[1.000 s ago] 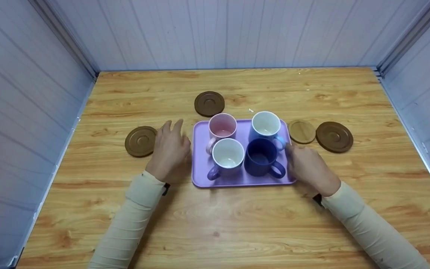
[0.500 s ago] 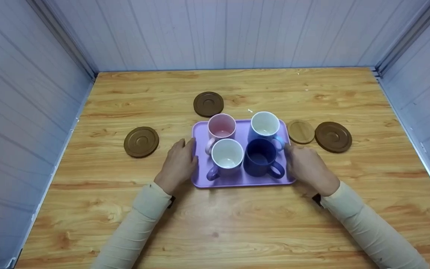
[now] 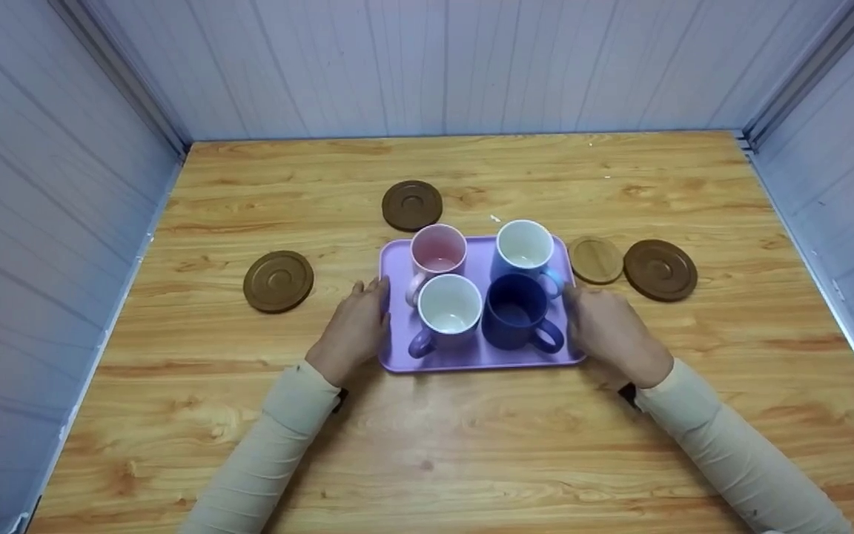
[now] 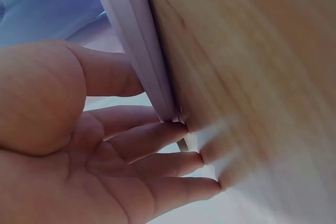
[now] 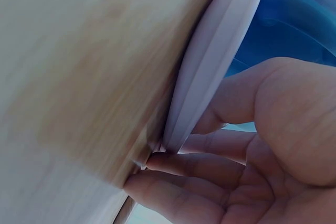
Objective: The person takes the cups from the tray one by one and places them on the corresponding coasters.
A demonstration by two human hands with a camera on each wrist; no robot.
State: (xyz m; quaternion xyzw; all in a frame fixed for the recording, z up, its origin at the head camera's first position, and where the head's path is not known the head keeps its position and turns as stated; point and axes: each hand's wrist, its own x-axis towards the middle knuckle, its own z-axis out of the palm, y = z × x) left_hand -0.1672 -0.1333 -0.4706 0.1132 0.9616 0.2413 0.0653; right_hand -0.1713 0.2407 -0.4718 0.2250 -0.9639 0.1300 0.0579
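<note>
A purple tray (image 3: 480,256) lies on the wooden table with several mugs on it. A pink mug (image 3: 439,248) and a light blue mug (image 3: 525,245) stand at the back. In front are a white-lined mug with a purple handle (image 3: 451,305) and a dark blue mug (image 3: 514,319). My left hand (image 3: 353,326) pinches the tray's left edge, its thumb over the rim and its fingertips by the table in the left wrist view. On the opposite edge, my right hand (image 3: 612,330) grips the rim (image 5: 210,61) likewise. The tray's underside is hidden.
Dark brown round coasters lie left of the tray (image 3: 279,281), behind it (image 3: 412,205) and to the right (image 3: 660,270). A lighter wooden coaster (image 3: 595,260) sits between the tray and the right one. Pale panel walls (image 3: 412,70) enclose the table.
My left hand has moved right, from beside the left coaster onto the tray's left edge, and now pinches it. The right hand stays at the right edge.
</note>
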